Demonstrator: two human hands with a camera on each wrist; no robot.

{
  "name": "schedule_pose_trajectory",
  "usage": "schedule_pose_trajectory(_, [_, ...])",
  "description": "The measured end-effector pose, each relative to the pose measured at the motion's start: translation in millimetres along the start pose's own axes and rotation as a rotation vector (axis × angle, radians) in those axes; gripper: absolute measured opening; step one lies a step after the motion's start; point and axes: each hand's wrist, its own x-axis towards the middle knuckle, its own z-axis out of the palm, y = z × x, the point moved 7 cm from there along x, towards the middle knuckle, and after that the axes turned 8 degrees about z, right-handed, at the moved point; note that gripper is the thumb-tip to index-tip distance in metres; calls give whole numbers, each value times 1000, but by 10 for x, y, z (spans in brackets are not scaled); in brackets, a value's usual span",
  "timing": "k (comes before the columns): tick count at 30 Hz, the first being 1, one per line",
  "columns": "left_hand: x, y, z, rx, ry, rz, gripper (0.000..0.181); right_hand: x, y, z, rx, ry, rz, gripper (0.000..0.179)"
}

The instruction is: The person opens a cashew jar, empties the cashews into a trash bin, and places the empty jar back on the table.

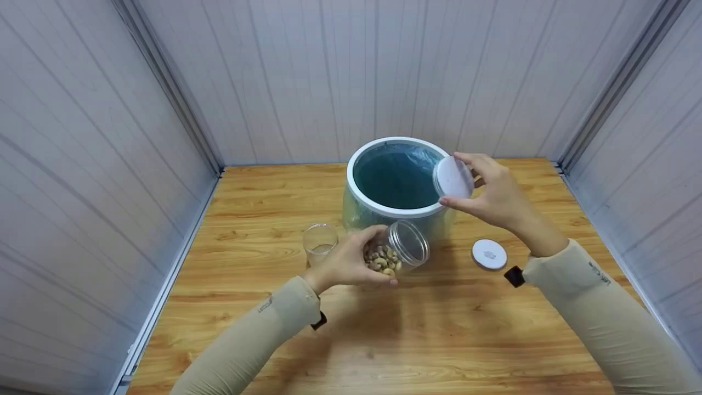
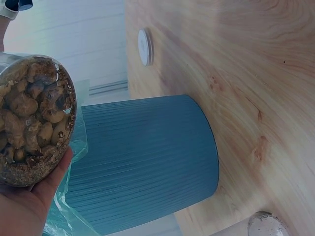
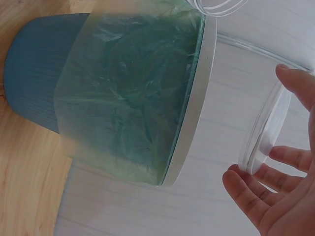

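Note:
In the head view my left hand (image 1: 351, 260) grips a clear jar (image 1: 408, 244) partly filled with cashew nuts (image 1: 383, 260). The jar is tilted, its uncovered mouth facing right, close by the near side of a blue-green trash bin (image 2: 147, 152). Its base, with brown bits among the nuts (image 2: 34, 113), fills the left part of the left wrist view. My right hand (image 1: 493, 189) pinches a white lid (image 1: 455, 178) by its edge between thumb and fingers, at the right side of the bin's white rim (image 1: 356, 189).
A translucent green bag (image 3: 123, 93) lines the bin and hangs over its outside. On the wooden table (image 1: 247, 197), a second white lid (image 1: 490, 254) lies right of the bin. A clear cup (image 1: 320, 238) stands left of it, partly behind my left hand. Pale panel walls enclose the table.

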Motion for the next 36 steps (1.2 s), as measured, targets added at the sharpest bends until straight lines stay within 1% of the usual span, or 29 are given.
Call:
schedule_pose_trajectory(5, [-10,-6,-1,-1,1,3,97,7,79,-3,16,12,38,82])
schedule_pose_trajectory(10, [-19,-14,0,-4,-1,1,97,36,171,-28,18,59,71,81])
schedule_pose_trajectory(15, [-23,-22,-6,-24,-5,-10,97,48,266,-67,18,83,138,81])
schedule_pose_trajectory(20, [-27,-33,-7,-14,-3,-12,98,57,377,-95,17,105,194,81])
schedule_pose_trajectory(27, [-28,-35,4,-18,1,-10,97,75,533,-133,42,155,230,81])
schedule_pose_trajectory(32, [-23,-26,5,5,10,1,96,82,628,-144,32,165,253,82])
schedule_pose_trajectory(36, [-23,-28,7,6,13,7,96,79,706,-155,18,182,270,81])
